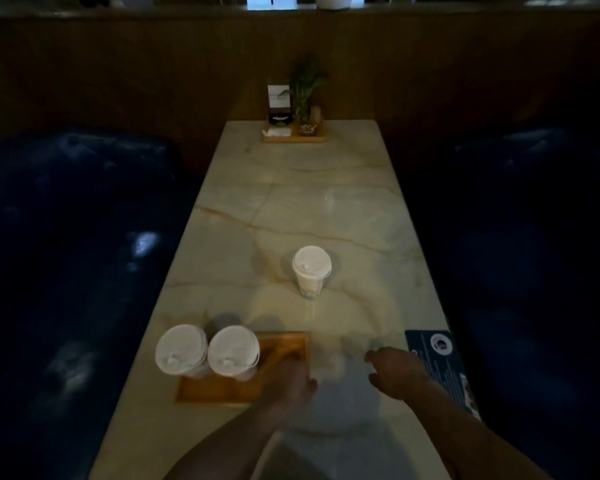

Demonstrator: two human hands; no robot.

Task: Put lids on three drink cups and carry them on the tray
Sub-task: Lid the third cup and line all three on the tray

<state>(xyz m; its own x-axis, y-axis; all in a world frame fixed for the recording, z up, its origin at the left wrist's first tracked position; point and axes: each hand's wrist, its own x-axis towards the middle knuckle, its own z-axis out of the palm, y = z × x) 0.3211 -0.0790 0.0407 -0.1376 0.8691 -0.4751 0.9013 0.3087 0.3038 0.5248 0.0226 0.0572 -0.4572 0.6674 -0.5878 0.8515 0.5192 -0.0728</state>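
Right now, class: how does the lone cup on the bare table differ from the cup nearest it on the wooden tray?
The lone cup stands on the marble table, farther from the person; the tray cup stands on the wooden tray, touching a third cup. The left hand is at the tray, well away from the lone cup. Both are white, upright and lidded.

two lidded cups (207,353) on tray (284,344), third cup (311,270) beyond

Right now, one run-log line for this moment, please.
lidded cups on tray: two | third lidded cup: on table, off tray | left hand: on tray | right hand: empty, above table
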